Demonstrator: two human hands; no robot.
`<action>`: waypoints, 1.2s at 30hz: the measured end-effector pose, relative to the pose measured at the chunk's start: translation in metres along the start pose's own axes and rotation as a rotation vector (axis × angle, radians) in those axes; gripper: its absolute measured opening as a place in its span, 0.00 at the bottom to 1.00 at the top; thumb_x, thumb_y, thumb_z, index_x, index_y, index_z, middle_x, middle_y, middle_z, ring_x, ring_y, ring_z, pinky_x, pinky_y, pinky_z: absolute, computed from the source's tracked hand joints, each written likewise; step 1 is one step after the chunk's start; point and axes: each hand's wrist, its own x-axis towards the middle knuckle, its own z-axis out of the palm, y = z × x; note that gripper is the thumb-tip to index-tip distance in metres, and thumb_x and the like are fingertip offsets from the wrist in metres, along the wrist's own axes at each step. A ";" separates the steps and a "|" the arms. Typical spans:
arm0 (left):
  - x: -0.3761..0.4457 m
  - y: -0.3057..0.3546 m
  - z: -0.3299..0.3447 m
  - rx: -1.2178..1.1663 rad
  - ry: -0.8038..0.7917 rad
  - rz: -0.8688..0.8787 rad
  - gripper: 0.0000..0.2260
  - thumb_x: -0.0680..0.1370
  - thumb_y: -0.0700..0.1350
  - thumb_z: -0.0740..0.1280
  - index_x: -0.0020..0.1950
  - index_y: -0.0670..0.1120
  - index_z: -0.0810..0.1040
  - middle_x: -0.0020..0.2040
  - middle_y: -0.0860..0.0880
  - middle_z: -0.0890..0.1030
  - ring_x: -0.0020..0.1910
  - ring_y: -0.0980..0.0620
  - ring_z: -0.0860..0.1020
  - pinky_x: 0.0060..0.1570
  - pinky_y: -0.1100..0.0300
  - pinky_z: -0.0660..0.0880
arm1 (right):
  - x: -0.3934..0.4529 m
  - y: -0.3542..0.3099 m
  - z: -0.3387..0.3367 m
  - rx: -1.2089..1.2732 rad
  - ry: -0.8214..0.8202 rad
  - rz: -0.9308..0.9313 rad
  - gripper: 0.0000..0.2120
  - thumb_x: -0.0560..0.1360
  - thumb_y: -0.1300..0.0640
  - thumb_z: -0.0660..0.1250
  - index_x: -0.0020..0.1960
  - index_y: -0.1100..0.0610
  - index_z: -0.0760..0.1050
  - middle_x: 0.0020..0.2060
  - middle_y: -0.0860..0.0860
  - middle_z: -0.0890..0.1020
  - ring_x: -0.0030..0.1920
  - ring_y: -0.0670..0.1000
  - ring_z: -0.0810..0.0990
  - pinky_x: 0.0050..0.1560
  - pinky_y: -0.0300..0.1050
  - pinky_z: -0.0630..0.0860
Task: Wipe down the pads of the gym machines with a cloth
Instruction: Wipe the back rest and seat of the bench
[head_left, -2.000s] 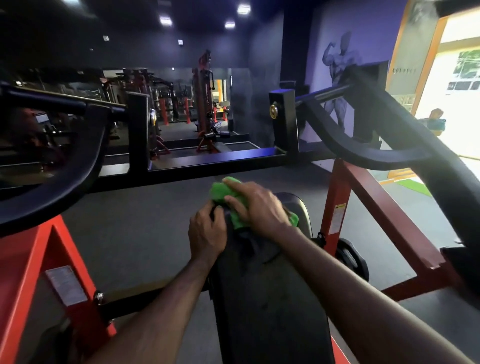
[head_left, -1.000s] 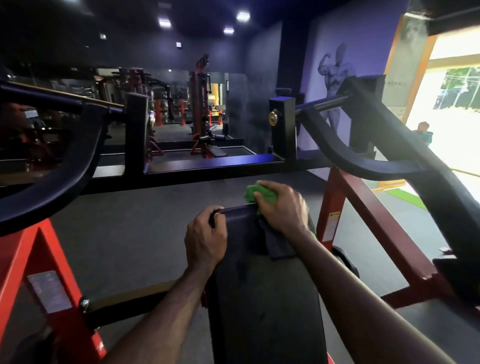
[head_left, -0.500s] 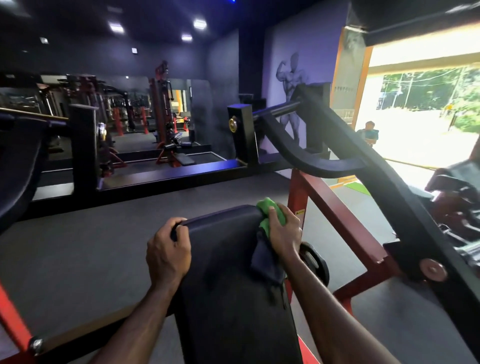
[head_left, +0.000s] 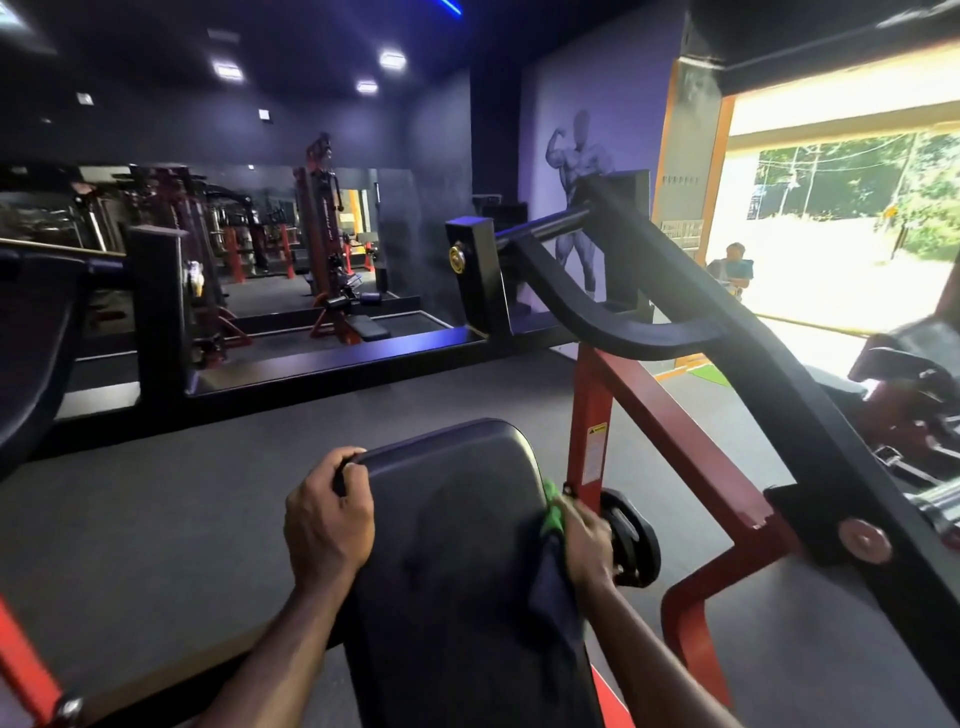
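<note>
Hands work at the top of a black pad (head_left: 457, 545) that tilts up and away from the person. The left hand (head_left: 328, 525) grips the pad's upper left corner, fingers curled over its edge and thumb on the face. The right hand (head_left: 586, 540) is at the pad's right edge, pressing a green cloth (head_left: 551, 512) against the side; only a strip of the cloth shows between the hand and the pad, and the fingers are mostly hidden behind the edge, so their curl cannot be told for certain, though they seem wrapped on the cloth. Just right of that hand sits a black weight plate (head_left: 631, 540) on the red frame (head_left: 675, 436). A black lever arm (head_left: 727, 332) crosses above. Grey floor (head_left: 182, 499) lies beyond, with a mirror (head_left: 260, 249) on the far wall.
</note>
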 end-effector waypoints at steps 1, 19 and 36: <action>0.002 -0.001 0.000 -0.004 0.007 0.004 0.19 0.74 0.52 0.56 0.54 0.52 0.84 0.49 0.48 0.86 0.49 0.41 0.82 0.48 0.48 0.79 | -0.007 0.014 -0.007 -0.004 -0.020 0.063 0.10 0.78 0.43 0.71 0.52 0.46 0.87 0.48 0.48 0.86 0.49 0.49 0.81 0.56 0.48 0.74; 0.001 0.000 0.003 -0.017 -0.032 -0.012 0.20 0.74 0.53 0.56 0.54 0.51 0.84 0.44 0.49 0.85 0.45 0.45 0.81 0.42 0.56 0.73 | -0.010 -0.077 0.047 -0.145 0.180 -0.411 0.21 0.81 0.45 0.65 0.74 0.41 0.70 0.55 0.46 0.78 0.56 0.52 0.80 0.52 0.47 0.72; -0.027 -0.007 -0.005 -0.269 0.053 -0.425 0.16 0.82 0.49 0.53 0.44 0.48 0.79 0.51 0.38 0.82 0.53 0.40 0.79 0.51 0.49 0.70 | -0.037 -0.118 0.108 -0.679 -0.130 -1.088 0.24 0.80 0.40 0.62 0.76 0.42 0.70 0.59 0.53 0.83 0.63 0.57 0.81 0.67 0.56 0.72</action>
